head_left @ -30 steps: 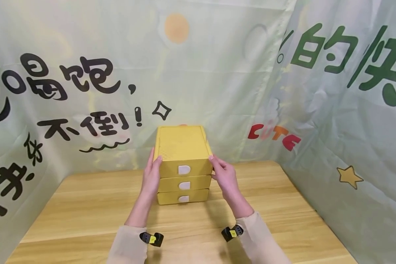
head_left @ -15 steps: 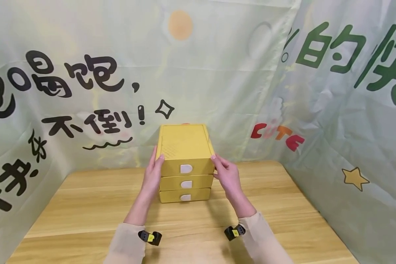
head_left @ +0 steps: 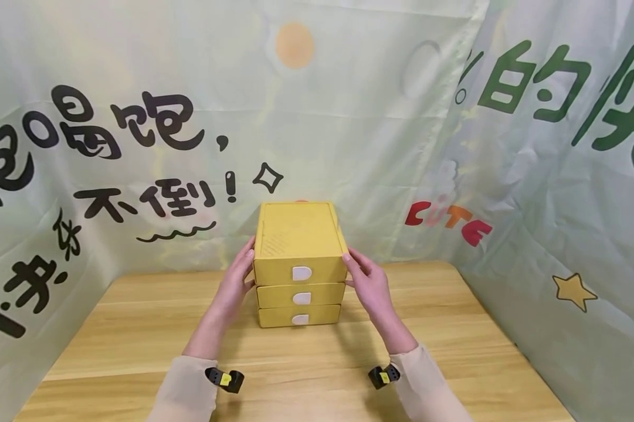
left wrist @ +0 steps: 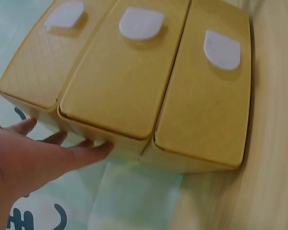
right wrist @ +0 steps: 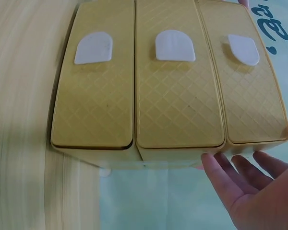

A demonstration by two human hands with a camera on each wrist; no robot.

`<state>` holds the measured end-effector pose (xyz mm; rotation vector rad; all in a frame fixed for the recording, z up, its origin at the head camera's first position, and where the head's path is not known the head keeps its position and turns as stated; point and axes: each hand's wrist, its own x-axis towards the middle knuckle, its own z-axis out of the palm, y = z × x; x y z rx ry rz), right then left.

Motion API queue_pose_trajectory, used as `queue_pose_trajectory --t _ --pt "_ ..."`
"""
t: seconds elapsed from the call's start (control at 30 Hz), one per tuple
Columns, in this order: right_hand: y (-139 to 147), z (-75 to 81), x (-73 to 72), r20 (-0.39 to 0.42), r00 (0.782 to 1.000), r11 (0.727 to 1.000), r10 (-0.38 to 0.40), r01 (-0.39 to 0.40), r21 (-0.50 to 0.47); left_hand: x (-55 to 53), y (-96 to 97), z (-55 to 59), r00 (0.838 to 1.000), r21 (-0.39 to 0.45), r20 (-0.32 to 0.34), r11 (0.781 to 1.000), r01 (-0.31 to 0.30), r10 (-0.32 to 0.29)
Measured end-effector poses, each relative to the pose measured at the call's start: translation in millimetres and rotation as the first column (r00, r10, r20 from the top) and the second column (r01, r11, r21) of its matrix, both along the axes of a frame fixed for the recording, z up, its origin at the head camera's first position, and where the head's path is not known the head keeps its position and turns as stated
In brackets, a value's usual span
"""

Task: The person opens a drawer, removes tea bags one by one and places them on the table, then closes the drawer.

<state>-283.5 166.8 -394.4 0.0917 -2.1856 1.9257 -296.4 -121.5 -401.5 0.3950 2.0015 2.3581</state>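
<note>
A yellow three-drawer storage box (head_left: 301, 231) stands on the wooden table, its drawers closed and each bearing a white tab. My left hand (head_left: 234, 281) lies along the box's left side, near the top drawer. In the left wrist view, the fingers (left wrist: 89, 155) stretch fairly straight beside the upper drawers. On the opposite side, my right hand (head_left: 370, 287) has its thumb at the top front corner. The right wrist view shows its fingers (right wrist: 221, 177) extended at the side wall, fingertips at or near the surface. Whether every fingertip touches cannot be made out.
The wooden table (head_left: 290, 375) extends in front of the box and to both sides. Behind it hangs a pale green printed cloth (head_left: 348, 146), close to the box's back. Another cloth panel (head_left: 565, 223) borders the right side.
The left thumb has slid off the box's top front corner to its left side. The right hand stays at its corner. The head view has shifted slightly; the drawers remain closed.
</note>
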Motion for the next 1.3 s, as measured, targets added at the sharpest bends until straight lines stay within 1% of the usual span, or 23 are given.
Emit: queue_pose_trajectory --t 0.13,0.23,0.33,0.4,0.43,0.5,0.57,0.6,0.7,0.73,0.8,0.9,1.0,1.1,1.17,1.3 --pt "2 -2.4 4.0 -0.084 0.996 0.994 -0.002 0.011 0.106 -1.0 -4.8 -1.4 1.000 -0.028 -0.020 0.999 0.020 -0.021" --pt "3 -4.6 8.0 -0.165 0.986 0.983 0.006 0.024 0.179 -1.5 -7.3 -2.6 0.999 -0.053 -0.027 0.998 0.024 -0.025" --pt "2 -6.4 12.9 -0.248 0.969 0.970 0.018 0.044 0.241 -2.1 -9.6 -4.2 0.999 -0.068 -0.033 0.997 0.032 -0.035" --pt "2 -7.4 16.2 -0.317 0.948 0.954 0.023 0.074 0.289 -2.6 -10.8 -5.5 0.999 -0.070 -0.036 0.997 0.038 -0.041" --pt "2 -7.7 17.8 -0.359 0.933 0.944 0.026 0.095 0.316 -2.6 -11.5 -6.1 0.998 -0.070 -0.037 0.997 0.041 -0.044" --pt "1 -8.7 20.5 -0.452 0.891 0.920 0.037 0.147 0.365 -3.1 -12.9 -7.8 0.998 -0.066 -0.039 0.997 0.048 -0.051" --pt "0 -9.1 22.3 -0.550 0.833 0.892 0.055 0.207 0.403 -3.6 -14.3 -9.6 0.998 -0.059 -0.037 0.997 0.056 -0.058" --pt "-1 -9.5 22.7 -0.597 0.799 0.877 0.066 0.239 0.417 -4.0 -15.1 -10.6 0.997 -0.059 -0.035 0.997 0.059 -0.061" --pt "-3 -9.4 24.1 -0.696 0.710 0.839 0.102 0.314 0.444 -5.5 -17.5 -13.6 0.997 -0.062 -0.028 0.996 0.064 -0.066" --pt "-4 -9.3 24.5 -0.719 0.685 0.830 0.114 0.332 0.448 -5.8 -18.2 -14.3 0.998 -0.066 -0.024 0.996 0.063 -0.065" --pt "-6 -8.8 25.5 -0.754 0.644 0.817 0.133 0.360 0.451 -6.4 -19.7 -15.9 0.998 -0.072 -0.014 0.996 0.057 -0.058" --pt "-10 -7.5 27.0 -0.792 0.589 0.805 0.163 0.385 0.452 -6.2 -22.3 -17.1 0.999 -0.083 -0.004 0.995 0.049 -0.050" --pt "-15 -6.0 27.7 -0.816 0.542 0.793 0.202 0.398 0.461 -5.9 -24.5 -17.6 0.999 -0.091 0.005 0.995 0.044 -0.044" --pt "-21 -5.3 26.4 -0.830 0.497 0.777 0.253 0.406 0.480 -6.6 -26.3 -17.3 0.999 -0.095 0.004 0.994 0.050 -0.050" --pt "-25 -5.3 24.9 -0.834 0.471 0.761 0.287 0.417 0.497 -7.2 -27.0 -16.9 0.999 -0.093 0.004 0.994 0.054 -0.054" --pt "-35 -5.2 23.4 -0.829 0.441 0.726 0.344 0.434 0.533 -8.2 -27.7 -16.5 0.998 -0.095 0.004 0.994 0.057 -0.057"
